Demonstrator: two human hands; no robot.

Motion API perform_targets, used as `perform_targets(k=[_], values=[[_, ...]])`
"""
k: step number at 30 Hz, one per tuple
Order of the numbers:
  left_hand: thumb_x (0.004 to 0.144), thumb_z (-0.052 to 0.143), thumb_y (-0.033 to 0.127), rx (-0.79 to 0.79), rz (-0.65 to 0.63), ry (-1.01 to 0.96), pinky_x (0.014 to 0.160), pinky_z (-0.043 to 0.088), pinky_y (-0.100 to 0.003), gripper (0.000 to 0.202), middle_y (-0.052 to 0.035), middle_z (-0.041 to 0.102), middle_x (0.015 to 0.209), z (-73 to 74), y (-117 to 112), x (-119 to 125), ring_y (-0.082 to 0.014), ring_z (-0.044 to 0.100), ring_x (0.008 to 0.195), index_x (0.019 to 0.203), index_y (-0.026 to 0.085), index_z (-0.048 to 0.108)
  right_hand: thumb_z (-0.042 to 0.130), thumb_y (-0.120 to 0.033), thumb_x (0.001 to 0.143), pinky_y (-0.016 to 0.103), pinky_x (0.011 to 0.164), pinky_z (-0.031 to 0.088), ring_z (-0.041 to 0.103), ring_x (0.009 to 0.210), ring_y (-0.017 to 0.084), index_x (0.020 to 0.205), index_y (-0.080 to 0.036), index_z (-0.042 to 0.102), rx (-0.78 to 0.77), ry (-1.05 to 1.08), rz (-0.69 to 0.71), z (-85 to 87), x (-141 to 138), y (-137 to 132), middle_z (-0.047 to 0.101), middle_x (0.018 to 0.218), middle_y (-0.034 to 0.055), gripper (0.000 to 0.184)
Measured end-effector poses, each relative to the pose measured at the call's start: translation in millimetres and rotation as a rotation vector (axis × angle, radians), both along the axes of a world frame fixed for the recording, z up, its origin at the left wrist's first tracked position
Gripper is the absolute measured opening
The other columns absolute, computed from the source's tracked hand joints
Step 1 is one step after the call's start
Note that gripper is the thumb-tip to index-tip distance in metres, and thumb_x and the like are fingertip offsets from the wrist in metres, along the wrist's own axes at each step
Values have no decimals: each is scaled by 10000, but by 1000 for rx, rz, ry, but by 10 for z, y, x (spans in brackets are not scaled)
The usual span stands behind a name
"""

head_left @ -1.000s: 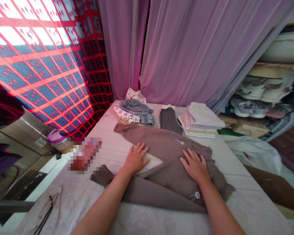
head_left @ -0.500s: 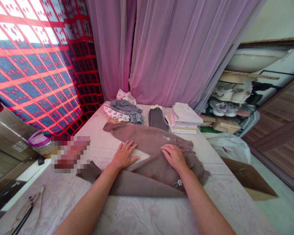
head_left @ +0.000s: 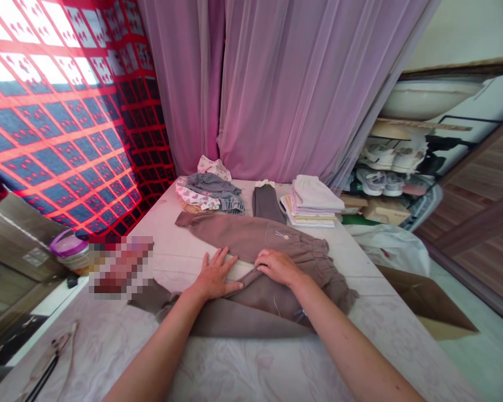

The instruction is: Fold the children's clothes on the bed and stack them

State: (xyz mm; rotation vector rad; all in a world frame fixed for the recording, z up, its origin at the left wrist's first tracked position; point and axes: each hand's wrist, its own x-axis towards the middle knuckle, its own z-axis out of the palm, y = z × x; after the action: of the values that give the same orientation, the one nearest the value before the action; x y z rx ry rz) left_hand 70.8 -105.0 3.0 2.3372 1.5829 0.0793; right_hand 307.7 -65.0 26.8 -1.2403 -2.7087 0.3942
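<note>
Hidden first: a pixelated patch (head_left: 121, 267) covers whatever lies at the left edge of the surface, so can't tell what it is. The left hand (head_left: 215, 273) lies flat, fingers spread, mostly on the sheet, thumb reaching toward the folded edge of a mauve-brown long-sleeved garment (head_left: 251, 234). The right hand (head_left: 276, 267) is on top of that fold, fingers pressed together and slightly curved, no pinch visible. The garment lies across the middle of the surface, one sleeve out to far left, another sleeve end near left beside the patch, ruffled hem at right. Its near layer is doubled over, and the right forearm hides part of it. A small metal-looking ornament (head_left: 299, 315) sits near the hem, hard to make out.

Surface is a bed or table under a pale patterned sheet (head_left: 184, 357). Far end: a loose heap of floral and grey clothes (head_left: 207, 192), a folded dark grey garment (head_left: 267, 204), a stack of folded pale clothes (head_left: 312, 201). Near left, thin dark object (head_left: 44, 371), possibly eyeglasses. Mauve sheer curtains (head_left: 276, 84) behind; red-latticed window (head_left: 54, 123) at left. Right: shoe shelf (head_left: 385, 162), white plastic bag (head_left: 389, 251), cardboard box (head_left: 423, 301).
</note>
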Motion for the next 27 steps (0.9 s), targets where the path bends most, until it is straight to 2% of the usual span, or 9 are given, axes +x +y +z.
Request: perform_targets(k=[5,10,13,20,24,27], values=[[775,528,673,5,-3,5,1094,51,-650,805,-148,135,1581,0,-3,-3,-372,117,1439,1457,293,332,481,-194,911,258,820,417,580,921,155,914,-226,686,56,31,-58,-111,-36,-54,637,953,31,208],[821,548,559,11,-5,-12,1092,67,-656,576,-88,175,1582,32,-22,-4,-361,139,1437,1359,369,470,436,-233,943,264,846,413,579,935,159,909,-219,653,102,126,-247,-302,-80,-113,643,970,33,220],[833,557,486,-5,-1,-20,1091,63,-657,506,-70,188,1580,51,-24,-4,-345,136,1441,1326,384,501,436,-236,940,270,854,411,578,939,169,891,-218,647,132,145,-317,-377,-120,-120,645,958,39,218],[844,562,369,-29,6,-48,1094,43,-649,443,-57,202,1577,75,-7,-10,-323,124,1447,1285,403,538,478,-221,889,277,854,432,598,941,170,912,-227,659,71,306,-319,-326,-86,-145,668,972,35,182],[841,575,374,-80,8,-91,1096,54,-646,428,-63,210,1575,99,34,-71,-316,131,1447,1269,374,553,469,-245,854,281,826,463,633,888,173,895,-220,668,-47,496,-371,-289,107,-166,703,939,33,205],[819,606,394,-140,-32,-165,1109,66,-629,447,-72,295,1544,146,57,-184,-309,189,1435,1260,333,561,472,-326,834,318,828,478,647,888,202,841,-211,677,-94,595,-433,-314,292,-176,719,920,52,235]])
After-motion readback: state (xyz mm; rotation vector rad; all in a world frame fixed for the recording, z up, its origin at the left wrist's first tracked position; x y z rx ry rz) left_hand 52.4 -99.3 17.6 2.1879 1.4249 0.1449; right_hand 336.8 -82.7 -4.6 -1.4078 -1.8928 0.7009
